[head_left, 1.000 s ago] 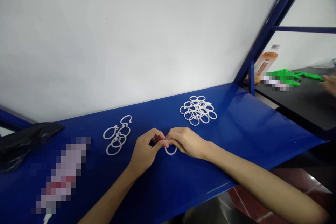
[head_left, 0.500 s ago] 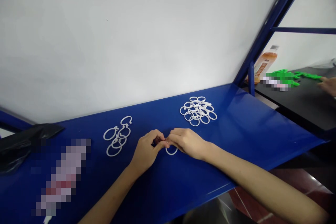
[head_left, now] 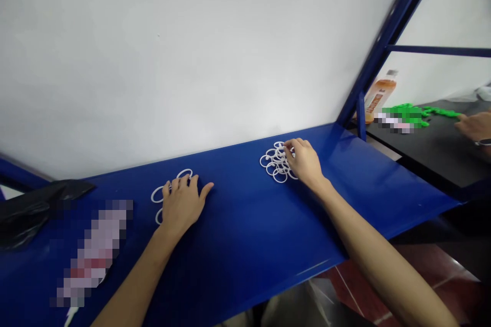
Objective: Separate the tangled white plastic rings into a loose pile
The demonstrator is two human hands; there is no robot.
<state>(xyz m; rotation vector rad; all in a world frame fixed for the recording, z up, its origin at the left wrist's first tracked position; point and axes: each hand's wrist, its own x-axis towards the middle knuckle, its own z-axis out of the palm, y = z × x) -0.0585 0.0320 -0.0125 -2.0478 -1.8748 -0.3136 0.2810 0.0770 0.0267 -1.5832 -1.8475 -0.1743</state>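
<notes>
My left hand (head_left: 182,205) lies palm down with its fingers spread over the white plastic curtain rings (head_left: 157,194) on the left of the blue table (head_left: 230,245). It hides most of that group, and one ring shows past the fingertips. Over on the right, my right hand (head_left: 305,162) reaches into a larger heap of the same rings (head_left: 276,166). Its thumb and forefinger are pinched at a ring on the heap's far side. The hand covers the right part of the heap, where several rings overlap.
A black plastic bag (head_left: 26,214) and a blurred-out packet (head_left: 92,250) lie at the left. Beyond the blue frame post (head_left: 374,51) stand a bottle of orange drink (head_left: 379,97) and green pieces (head_left: 406,111) on a black table, with another person's hand (head_left: 475,126) there.
My hands have parted from the middle, where they held a ring together. The left moved left and opened over the small group; the right moved up and right to the heap.
</notes>
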